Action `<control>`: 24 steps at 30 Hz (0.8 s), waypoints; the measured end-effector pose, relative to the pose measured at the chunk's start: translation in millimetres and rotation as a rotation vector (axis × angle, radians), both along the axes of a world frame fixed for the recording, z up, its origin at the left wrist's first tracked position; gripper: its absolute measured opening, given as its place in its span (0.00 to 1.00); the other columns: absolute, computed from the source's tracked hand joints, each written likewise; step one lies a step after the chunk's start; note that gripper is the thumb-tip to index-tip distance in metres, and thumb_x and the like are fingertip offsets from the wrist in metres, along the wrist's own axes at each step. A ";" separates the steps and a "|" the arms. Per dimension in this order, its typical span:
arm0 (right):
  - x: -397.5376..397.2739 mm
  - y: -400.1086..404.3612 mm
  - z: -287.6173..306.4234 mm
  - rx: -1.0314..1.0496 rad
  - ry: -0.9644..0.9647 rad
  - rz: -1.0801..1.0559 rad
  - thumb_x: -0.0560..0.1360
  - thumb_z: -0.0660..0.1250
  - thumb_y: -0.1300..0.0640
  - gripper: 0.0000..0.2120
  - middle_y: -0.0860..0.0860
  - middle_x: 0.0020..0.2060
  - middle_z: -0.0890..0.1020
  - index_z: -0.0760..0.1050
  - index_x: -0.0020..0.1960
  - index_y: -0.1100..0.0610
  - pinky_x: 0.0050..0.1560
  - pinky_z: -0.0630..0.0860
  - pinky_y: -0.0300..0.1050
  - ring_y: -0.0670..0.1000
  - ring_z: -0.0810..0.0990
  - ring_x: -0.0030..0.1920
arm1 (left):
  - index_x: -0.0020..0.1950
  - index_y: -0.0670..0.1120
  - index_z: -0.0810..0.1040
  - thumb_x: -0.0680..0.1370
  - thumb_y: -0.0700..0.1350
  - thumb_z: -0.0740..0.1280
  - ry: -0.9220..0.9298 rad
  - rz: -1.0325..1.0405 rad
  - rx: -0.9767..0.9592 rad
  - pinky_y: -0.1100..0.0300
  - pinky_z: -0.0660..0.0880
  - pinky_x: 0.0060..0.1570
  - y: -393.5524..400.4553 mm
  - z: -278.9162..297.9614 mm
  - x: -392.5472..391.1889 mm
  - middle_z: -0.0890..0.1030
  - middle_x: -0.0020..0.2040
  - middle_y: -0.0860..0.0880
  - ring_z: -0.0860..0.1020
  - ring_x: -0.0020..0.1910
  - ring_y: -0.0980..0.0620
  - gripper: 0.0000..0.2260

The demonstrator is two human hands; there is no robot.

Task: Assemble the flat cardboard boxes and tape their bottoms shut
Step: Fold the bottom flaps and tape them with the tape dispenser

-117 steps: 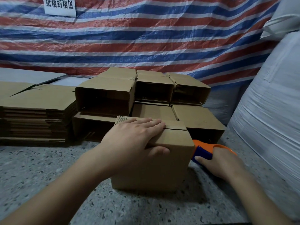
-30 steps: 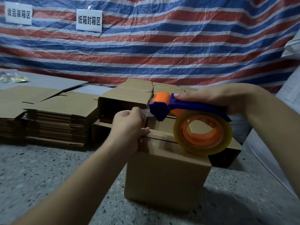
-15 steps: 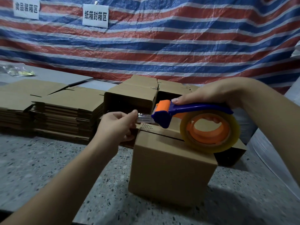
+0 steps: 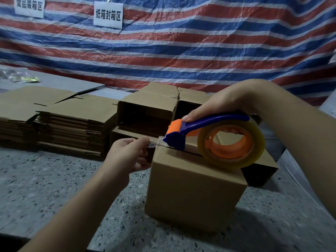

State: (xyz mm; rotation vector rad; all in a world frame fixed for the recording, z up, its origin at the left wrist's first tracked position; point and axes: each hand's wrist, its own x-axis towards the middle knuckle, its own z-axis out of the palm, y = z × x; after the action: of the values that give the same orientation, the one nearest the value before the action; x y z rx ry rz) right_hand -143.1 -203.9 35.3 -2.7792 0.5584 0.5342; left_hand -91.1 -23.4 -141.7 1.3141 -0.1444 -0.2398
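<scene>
— Where's the box being taped?
— The assembled cardboard box (image 4: 195,186) stands on the speckled terrazzo table (image 4: 54,188), right of centre and close to the person, with its flap seam (image 4: 189,153) facing up, a dark slit running across the top.

— And the tape?
— A blue-and-orange tape dispenser (image 4: 183,132) carrying a roll of clear tape (image 4: 231,143) sits over that seam. The roll touches the box top near the far right edge. A short strip of tape (image 4: 154,143) stretches from the dispenser's mouth out past the box's left edge.

— What are the hands doing?
— The left hand (image 4: 127,155) pinches the free end of the strip between thumb and forefinger, just left of the box; its other fingers are curled in. The right hand (image 4: 223,102) grips the dispenser from above, thumb laid along the blue handle, the remaining fingers wrapped through the roll's core.

— What's around it?
— Directly behind are more assembled boxes (image 4: 147,110), lying on their sides with open mouths toward the camera. To the left are stacks of flat cardboard blanks (image 4: 72,128). A striped red, white and blue tarp (image 4: 200,42) hangs behind, with two white signs (image 4: 108,15) bearing Chinese characters. A crinkled plastic bag (image 4: 20,77) lies far left.
</scene>
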 end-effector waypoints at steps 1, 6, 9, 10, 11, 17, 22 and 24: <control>1.1 0.2 0.0 -0.004 0.004 0.004 0.71 0.67 0.32 0.26 0.51 0.29 0.85 0.78 0.51 0.54 0.24 0.76 0.37 0.47 0.83 0.26 | 0.46 0.39 0.77 0.79 0.44 0.67 0.001 -0.001 0.000 0.65 0.71 0.22 0.1 -1.4 0.2 0.72 0.24 0.52 0.70 0.21 0.57 0.08; 6.5 1.7 -0.1 -0.030 0.035 0.025 0.72 0.66 0.32 0.25 0.50 0.31 0.85 0.78 0.52 0.54 0.26 0.77 0.37 0.46 0.83 0.27 | 0.41 0.41 0.76 0.79 0.44 0.67 0.008 0.001 0.038 0.64 0.71 0.22 0.0 -8.0 2.3 0.72 0.25 0.52 0.70 0.21 0.57 0.10; 8.3 2.6 -0.7 -0.023 0.041 0.029 0.73 0.66 0.33 0.24 0.51 0.30 0.85 0.78 0.50 0.54 0.26 0.77 0.37 0.46 0.83 0.27 | 0.39 0.43 0.76 0.79 0.49 0.68 0.002 -0.016 0.133 0.62 0.71 0.29 -2.8 -19.5 0.3 0.74 0.30 0.49 0.71 0.29 0.53 0.13; 8.8 2.6 -0.9 -0.020 0.041 0.028 0.73 0.66 0.33 0.23 0.51 0.30 0.85 0.78 0.50 0.53 0.26 0.77 0.37 0.46 0.83 0.27 | 0.40 0.42 0.78 0.78 0.52 0.68 0.008 -0.023 0.156 0.60 0.70 0.32 -4.8 -23.0 -0.7 0.75 0.32 0.48 0.71 0.32 0.51 0.14; 8.9 2.2 -1.2 -0.018 0.041 0.028 0.72 0.66 0.33 0.23 0.51 0.31 0.85 0.78 0.50 0.53 0.26 0.78 0.37 0.46 0.83 0.27 | 0.42 0.40 0.80 0.78 0.54 0.68 0.018 -0.034 0.167 0.59 0.68 0.34 -6.9 -25.7 -1.8 0.76 0.34 0.47 0.70 0.35 0.49 0.16; 10.4 0.7 -2.6 0.016 0.034 0.021 0.71 0.68 0.34 0.24 0.51 0.33 0.86 0.77 0.53 0.53 0.28 0.79 0.38 0.47 0.85 0.30 | 0.46 0.43 0.82 0.74 0.64 0.67 0.079 -0.033 0.235 0.58 0.67 0.35 -12.0 -27.7 -7.4 0.77 0.40 0.45 0.72 0.39 0.47 0.23; 11.6 2.4 -3.1 0.029 0.044 0.018 0.69 0.69 0.34 0.25 0.51 0.33 0.86 0.78 0.53 0.54 0.28 0.79 0.38 0.47 0.85 0.30 | 0.53 0.49 0.78 0.76 0.67 0.62 0.107 -0.097 0.275 0.50 0.77 0.52 -12.1 -33.7 -15.7 0.81 0.53 0.43 0.79 0.51 0.44 0.23; 11.6 2.6 -3.1 0.034 0.040 0.017 0.70 0.69 0.35 0.25 0.51 0.33 0.86 0.77 0.53 0.55 0.27 0.78 0.37 0.47 0.85 0.29 | 0.56 0.49 0.76 0.81 0.59 0.60 0.004 -0.059 0.265 0.48 0.77 0.55 -12.2 -32.2 -17.7 0.80 0.57 0.45 0.78 0.55 0.45 0.15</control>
State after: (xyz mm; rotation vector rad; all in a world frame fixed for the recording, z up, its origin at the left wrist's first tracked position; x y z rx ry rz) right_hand -131.5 -201.4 32.1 -2.7492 0.5301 0.5987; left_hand -108.8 -35.6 -173.9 1.5740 -0.1513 -0.3199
